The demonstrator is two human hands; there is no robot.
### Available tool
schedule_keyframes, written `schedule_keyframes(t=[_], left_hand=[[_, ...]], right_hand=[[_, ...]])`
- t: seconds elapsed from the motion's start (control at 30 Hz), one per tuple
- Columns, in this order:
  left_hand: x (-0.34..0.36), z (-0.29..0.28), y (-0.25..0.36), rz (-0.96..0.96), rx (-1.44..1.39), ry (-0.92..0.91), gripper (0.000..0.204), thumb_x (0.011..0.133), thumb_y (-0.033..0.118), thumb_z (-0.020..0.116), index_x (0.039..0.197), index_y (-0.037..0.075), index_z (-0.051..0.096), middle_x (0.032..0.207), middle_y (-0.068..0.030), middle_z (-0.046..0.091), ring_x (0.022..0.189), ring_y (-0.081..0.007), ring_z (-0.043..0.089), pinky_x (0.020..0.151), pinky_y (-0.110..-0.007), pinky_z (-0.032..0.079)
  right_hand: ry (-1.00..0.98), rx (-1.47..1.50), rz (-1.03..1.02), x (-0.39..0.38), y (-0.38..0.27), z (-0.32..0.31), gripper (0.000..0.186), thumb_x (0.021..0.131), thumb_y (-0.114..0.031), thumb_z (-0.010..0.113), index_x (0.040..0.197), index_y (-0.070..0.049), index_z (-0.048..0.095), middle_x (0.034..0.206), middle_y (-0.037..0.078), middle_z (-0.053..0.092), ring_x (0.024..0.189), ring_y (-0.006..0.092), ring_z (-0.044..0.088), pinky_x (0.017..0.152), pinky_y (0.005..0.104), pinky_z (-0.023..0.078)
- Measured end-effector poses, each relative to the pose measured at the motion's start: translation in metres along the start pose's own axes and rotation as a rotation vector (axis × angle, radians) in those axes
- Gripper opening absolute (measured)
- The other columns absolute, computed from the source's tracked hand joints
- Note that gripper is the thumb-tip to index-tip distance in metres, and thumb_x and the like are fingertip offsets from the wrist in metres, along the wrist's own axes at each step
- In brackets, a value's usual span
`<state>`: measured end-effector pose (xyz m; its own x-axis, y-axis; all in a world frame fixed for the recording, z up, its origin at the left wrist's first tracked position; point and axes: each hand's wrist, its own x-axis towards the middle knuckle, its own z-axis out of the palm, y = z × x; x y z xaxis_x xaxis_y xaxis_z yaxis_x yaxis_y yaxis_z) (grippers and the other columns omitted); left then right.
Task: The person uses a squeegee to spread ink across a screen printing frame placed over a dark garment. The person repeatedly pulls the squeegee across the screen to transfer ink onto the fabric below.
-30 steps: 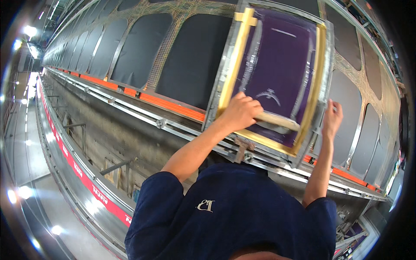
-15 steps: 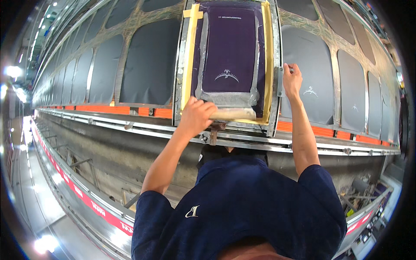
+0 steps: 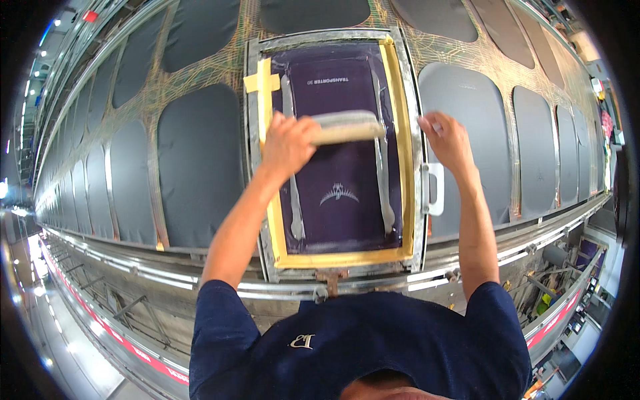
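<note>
A printing screen (image 3: 337,220) of dark purple mesh sits in a metal frame (image 3: 419,253), with yellow tape along its inner edges. My left hand (image 3: 290,143) is wrapped round the left end of a squeegee (image 3: 347,132), which lies across the upper middle of the mesh. Pale ink (image 3: 347,117) shows along the squeegee's far side, and grey ink streaks run down both sides of the mesh. Beside the frame's right edge is my right hand (image 3: 450,141), fingers loosely bent and apart, with nothing seen in them; whether the fingertips touch the frame I cannot tell.
Rows of dark rounded panels (image 3: 203,167) lie on the long table to both sides. A white handle-like bracket (image 3: 435,189) juts from the frame's right side. Metal rails (image 3: 180,277) run along the table's near edge, with a clamp (image 3: 331,277) below the frame.
My left hand has pushed the squeegee from the near end of the mesh to its upper part. My right hand stays by the frame's right edge, its fingers looser. The view has shifted forward.
</note>
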<state>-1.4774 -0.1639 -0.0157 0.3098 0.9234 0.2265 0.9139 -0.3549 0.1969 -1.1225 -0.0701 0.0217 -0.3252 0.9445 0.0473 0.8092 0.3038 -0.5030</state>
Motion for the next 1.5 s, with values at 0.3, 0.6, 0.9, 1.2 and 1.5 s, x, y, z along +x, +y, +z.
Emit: schedule_keyframes(t=[0.3, 0.6, 0.9, 1.2, 1.5], left_hand=[[0.159, -0.023, -0.102, -0.157, -0.181, -0.182, 0.042, 0.077, 0.049, 0.083, 0.100, 0.014, 0.077, 0.077, -0.0092, 0.071, 0.075, -0.0296, 0.069, 0.072, -0.042, 0.051], [0.168, -0.020, -0.108, -0.276, -0.186, -0.319, 0.047, 0.075, 0.053, 0.081, 0.100, 0.013, 0.077, 0.077, -0.0134, 0.071, 0.076, -0.0332, 0.069, 0.071, -0.043, 0.052], [-0.054, -0.021, 0.060, -0.115, -0.222, -0.250, 0.024, 0.075, 0.035, 0.083, 0.092, 0.018, 0.076, 0.085, -0.0057, 0.073, 0.078, -0.0267, 0.068, 0.083, -0.041, 0.047], [-0.091, -0.037, 0.085, -0.100, -0.224, -0.254, 0.026, 0.080, 0.034, 0.079, 0.096, 0.015, 0.074, 0.089, -0.0008, 0.072, 0.088, -0.0215, 0.068, 0.084, -0.038, 0.042], [0.154, -0.024, -0.101, -0.128, -0.062, -0.224, 0.050, 0.076, 0.056, 0.081, 0.106, 0.017, 0.077, 0.089, -0.0150, 0.074, 0.091, -0.0343, 0.071, 0.084, -0.045, 0.054]], right_hand=[[-0.277, -0.117, -0.443, 0.198, -0.074, 0.029, 0.043, 0.084, -0.039, 0.080, 0.113, -0.008, 0.070, 0.097, 0.017, 0.073, 0.093, 0.0360, 0.070, 0.081, 0.0439, 0.054], [-0.370, -0.240, -0.328, 0.219, -0.076, 0.061, 0.036, 0.078, -0.034, 0.084, 0.095, -0.004, 0.075, 0.089, 0.021, 0.073, 0.087, 0.0384, 0.071, 0.076, 0.0461, 0.056], [-0.313, -0.115, -0.483, -0.063, -0.071, 0.057, 0.020, 0.077, -0.017, 0.084, 0.085, -0.007, 0.068, 0.071, 0.014, 0.068, 0.073, 0.0303, 0.070, 0.072, 0.0447, 0.055], [-0.406, -0.087, -0.403, -0.106, -0.092, 0.036, 0.024, 0.077, -0.016, 0.086, 0.092, -0.006, 0.071, 0.081, 0.010, 0.070, 0.086, 0.0278, 0.068, 0.084, 0.0420, 0.050], [-0.312, -0.216, -0.419, 0.199, -0.074, 0.048, 0.028, 0.085, -0.028, 0.080, 0.104, -0.009, 0.073, 0.089, 0.017, 0.074, 0.086, 0.0330, 0.072, 0.079, 0.0460, 0.057]])
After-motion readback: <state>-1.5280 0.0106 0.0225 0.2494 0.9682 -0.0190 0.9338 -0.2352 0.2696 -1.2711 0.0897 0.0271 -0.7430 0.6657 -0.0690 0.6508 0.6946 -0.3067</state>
